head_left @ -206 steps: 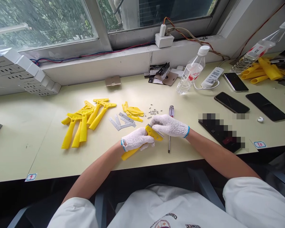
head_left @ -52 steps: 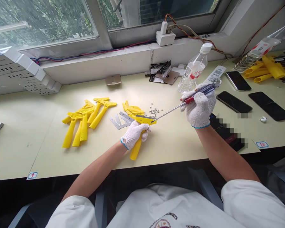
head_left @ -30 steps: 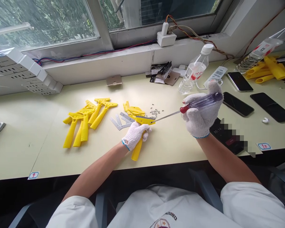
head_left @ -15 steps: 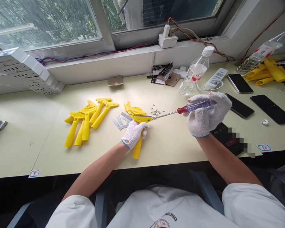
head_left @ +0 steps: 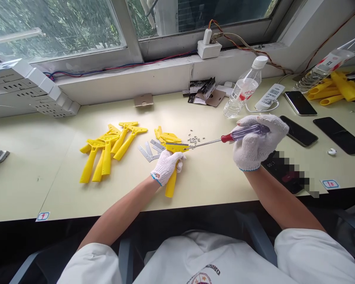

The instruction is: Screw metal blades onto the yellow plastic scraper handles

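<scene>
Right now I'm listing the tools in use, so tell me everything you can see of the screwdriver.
The screwdriver has a see-through, purplish, plastic-looking handle with a red front end and a thin, shiny, metal-looking shaft. The right hand grips the handle, partly hiding it. It slants, shaft towards the picture's lower left, tip apparently against the yellow tool in the left hand.

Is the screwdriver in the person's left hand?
No, the right hand grips the screwdriver by its handle, while the left hand holds a yellow scraper.
</scene>
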Demonstrator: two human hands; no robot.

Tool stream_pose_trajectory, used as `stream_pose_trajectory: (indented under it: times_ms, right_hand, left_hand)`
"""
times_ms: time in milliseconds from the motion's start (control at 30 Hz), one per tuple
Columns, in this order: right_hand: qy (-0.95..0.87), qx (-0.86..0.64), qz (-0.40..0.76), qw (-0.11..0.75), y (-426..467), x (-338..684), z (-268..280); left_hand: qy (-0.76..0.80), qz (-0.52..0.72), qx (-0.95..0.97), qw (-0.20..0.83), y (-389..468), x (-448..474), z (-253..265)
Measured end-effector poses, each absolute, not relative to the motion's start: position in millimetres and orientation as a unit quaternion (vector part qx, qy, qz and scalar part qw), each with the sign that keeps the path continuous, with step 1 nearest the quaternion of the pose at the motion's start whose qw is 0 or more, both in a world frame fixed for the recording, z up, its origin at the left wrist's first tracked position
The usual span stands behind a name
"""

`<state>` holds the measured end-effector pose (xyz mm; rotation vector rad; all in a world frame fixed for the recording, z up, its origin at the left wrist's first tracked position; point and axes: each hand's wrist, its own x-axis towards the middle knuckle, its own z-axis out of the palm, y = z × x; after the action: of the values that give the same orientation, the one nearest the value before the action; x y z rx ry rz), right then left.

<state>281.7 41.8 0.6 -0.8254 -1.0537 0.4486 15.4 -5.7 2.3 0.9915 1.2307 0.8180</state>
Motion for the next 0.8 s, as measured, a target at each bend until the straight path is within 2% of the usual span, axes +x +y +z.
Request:
stream_pose_trajectory:
  times_ms: [100,300,500,800]
  right_hand:
    - [-0.508,-0.326,0.108,0.79,40,278,9]
    - [-0.525,-0.321,0.119,0.779,38,280,14]
    - [-0.514,-0.345,0.013,0.785,39,283,11]
    - [-0.522,-0.298,0.135,0.788,37,267,17]
  left_hand:
    - [0.542,0.361,0.416,0.635,-6,16,5]
    - [0.542,0.363,0.408,0.639,-6,17,8]
    - [0.54,0.358,0.418,0.637,-5,15,2]
    - [0.535,0.354,0.434,0.633,-5,14,0]
